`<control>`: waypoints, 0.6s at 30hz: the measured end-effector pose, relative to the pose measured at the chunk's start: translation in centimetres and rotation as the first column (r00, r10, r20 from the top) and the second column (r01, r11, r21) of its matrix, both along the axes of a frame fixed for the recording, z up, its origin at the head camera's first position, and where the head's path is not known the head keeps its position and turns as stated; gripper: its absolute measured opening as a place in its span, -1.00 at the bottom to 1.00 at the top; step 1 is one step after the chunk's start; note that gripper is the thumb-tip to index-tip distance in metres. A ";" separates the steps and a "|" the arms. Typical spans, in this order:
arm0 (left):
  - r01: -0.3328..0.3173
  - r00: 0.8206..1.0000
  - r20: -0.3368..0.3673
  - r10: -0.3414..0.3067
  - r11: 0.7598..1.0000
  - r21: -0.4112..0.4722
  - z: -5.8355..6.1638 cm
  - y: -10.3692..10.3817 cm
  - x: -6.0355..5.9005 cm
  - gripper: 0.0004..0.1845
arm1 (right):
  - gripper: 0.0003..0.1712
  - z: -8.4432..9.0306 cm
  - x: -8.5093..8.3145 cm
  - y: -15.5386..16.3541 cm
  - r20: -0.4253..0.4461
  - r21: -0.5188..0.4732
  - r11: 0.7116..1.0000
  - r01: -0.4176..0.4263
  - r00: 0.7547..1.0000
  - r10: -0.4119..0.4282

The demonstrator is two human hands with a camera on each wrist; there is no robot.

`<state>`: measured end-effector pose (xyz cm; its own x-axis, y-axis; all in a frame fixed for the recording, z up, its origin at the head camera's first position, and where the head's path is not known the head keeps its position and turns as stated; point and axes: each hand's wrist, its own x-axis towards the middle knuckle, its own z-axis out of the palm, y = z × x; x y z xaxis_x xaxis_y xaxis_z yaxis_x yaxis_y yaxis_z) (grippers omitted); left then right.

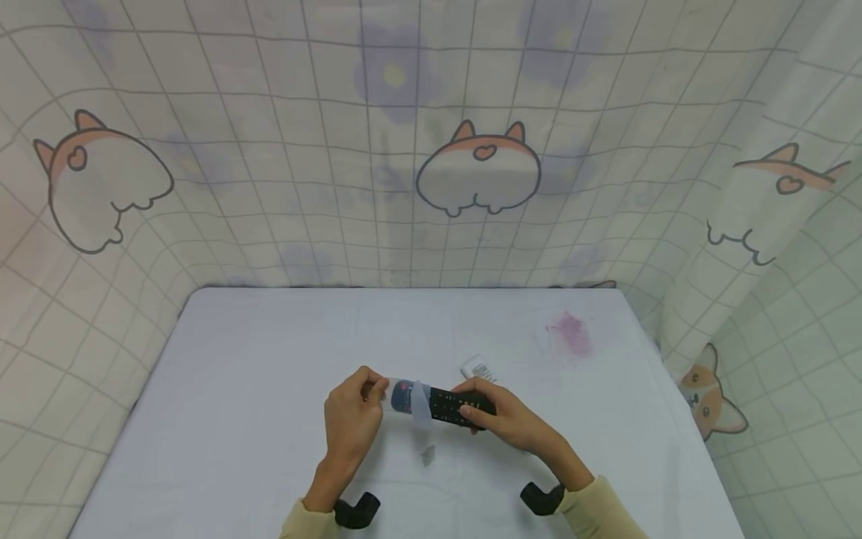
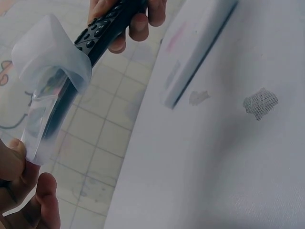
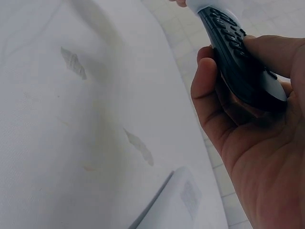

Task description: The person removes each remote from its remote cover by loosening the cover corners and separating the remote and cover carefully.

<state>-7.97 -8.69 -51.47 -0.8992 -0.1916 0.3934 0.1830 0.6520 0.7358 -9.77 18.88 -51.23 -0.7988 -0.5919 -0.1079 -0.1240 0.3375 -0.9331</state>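
Note:
A black remote control (image 1: 450,408) with rows of buttons is held over the white table. Its left end sits inside a translucent soft cover (image 2: 52,57), whose rim is folded back in a loose flap around the remote's middle. My left hand (image 1: 353,415) pinches the closed end of this cover between thumb and fingers. At the other end, my right hand (image 1: 505,419) grips the bare part of the remote, the thumb (image 3: 271,50) on the button side and the fingers curled underneath.
Behind the right hand lies a small white box (image 1: 477,367) with a printed label. The table (image 1: 236,374) bears a pink stain (image 1: 572,335) at back right and a grey patch (image 1: 428,454) below the remote. A patterned grid curtain (image 1: 269,187) surrounds the table's back and sides.

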 end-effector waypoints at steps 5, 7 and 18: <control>0.002 1.000 0.004 -0.002 1.000 0.006 0.1 0.0 0.0 -0.85 | -0.60 0.0 0.0 0.0 0.015 -0.012 1.000 -0.003 1.000 0.003; 0.004 1.000 0.008 -0.004 1.000 0.011 0.1 0.0 0.0 -0.85 | -0.60 0.0 0.1 0.0 0.015 -0.012 1.000 -0.001 1.000 0.001; 0.086 0.991 0.093 -0.094 0.992 0.087 -0.3 -0.1 0.1 -0.91 | -0.61 -0.5 0.2 0.0 0.004 -0.047 0.997 0.055 0.998 -0.055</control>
